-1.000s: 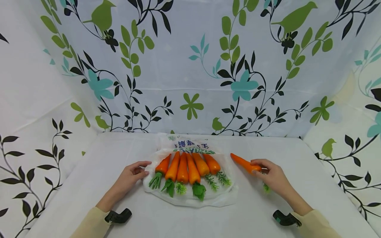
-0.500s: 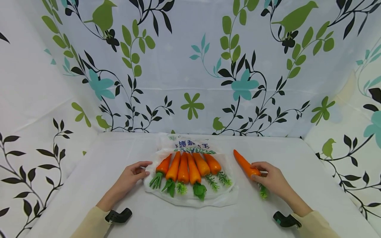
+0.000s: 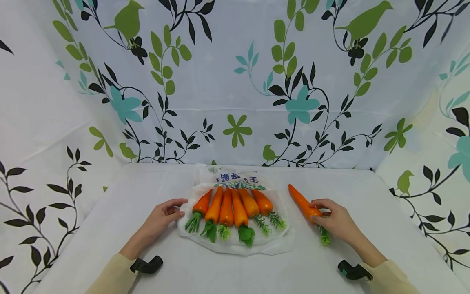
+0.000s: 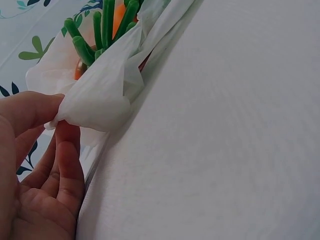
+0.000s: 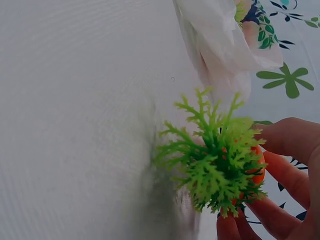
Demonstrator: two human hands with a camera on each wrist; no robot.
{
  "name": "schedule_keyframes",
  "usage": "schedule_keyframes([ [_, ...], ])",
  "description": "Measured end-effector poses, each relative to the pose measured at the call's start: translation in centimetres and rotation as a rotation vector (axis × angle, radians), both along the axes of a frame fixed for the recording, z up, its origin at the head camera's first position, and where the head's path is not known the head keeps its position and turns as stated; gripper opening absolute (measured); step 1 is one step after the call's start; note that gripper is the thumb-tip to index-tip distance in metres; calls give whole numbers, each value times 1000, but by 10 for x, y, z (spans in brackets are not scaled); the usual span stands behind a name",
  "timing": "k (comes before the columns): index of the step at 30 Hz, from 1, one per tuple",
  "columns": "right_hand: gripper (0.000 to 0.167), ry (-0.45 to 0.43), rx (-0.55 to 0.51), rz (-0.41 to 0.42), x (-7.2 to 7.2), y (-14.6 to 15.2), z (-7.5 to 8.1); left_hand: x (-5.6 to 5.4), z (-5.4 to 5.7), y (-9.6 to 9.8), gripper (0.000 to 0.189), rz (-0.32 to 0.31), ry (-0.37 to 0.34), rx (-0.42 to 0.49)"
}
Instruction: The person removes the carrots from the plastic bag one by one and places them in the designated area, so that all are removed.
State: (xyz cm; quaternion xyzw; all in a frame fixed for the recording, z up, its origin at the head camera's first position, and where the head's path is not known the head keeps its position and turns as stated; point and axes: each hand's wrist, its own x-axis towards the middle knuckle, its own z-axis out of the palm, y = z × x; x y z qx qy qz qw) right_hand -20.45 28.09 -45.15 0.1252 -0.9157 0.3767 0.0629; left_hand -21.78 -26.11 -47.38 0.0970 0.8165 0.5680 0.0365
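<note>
Several orange toy-like carrots (image 3: 226, 210) with green tops lie fanned out on a white plastic bag (image 3: 264, 244) in the middle of the table. At the bag's left edge my left hand (image 3: 165, 216) pinches the thin plastic between thumb and finger; the left wrist view shows this crumpled bag edge (image 4: 97, 100). To the right of the bag, a single carrot (image 3: 302, 203) lies slanted, its tip pointing away and left. My right hand (image 3: 335, 218) holds it near its thick end. Its leafy green top (image 5: 220, 155) fills the middle of the right wrist view and hides part of the grip.
The table (image 3: 227, 273) has a white cover. Behind it hangs a cloth (image 3: 205, 94) printed with leaves, flowers and birds, and similar cloth stands at both sides. Blue lettering marks the far end of the bag. A black wrist camera (image 3: 147, 265) sits on each wrist.
The single carrot has turned so its tip points more away from me and slightly right, and its green top shows more. My left hand and the bag have stayed in place.
</note>
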Motion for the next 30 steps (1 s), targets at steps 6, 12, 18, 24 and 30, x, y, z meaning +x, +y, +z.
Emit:
schedule_keyframes([
  [6, 32, 36, -2, 1, 1, 1, 5, -1, -3, -1, 42, 5, -15, -4],
  [12, 31, 113, -6, 20, 3, -2, 12, -1, -2, -1, 42, -5, -14, 16],
  [18, 28, 150, -25, 64, 7, -13, 22, 0, -3, -2, 41, -6, -11, 10],
  [24, 28, 153, -28, 91, 10, -29, 29, 1, -3, -1, 41, -11, -7, 6],
  [30, 27, 154, -31, 111, 10, -47, 36, 0, -2, -1, 41, -4, -9, -8],
])
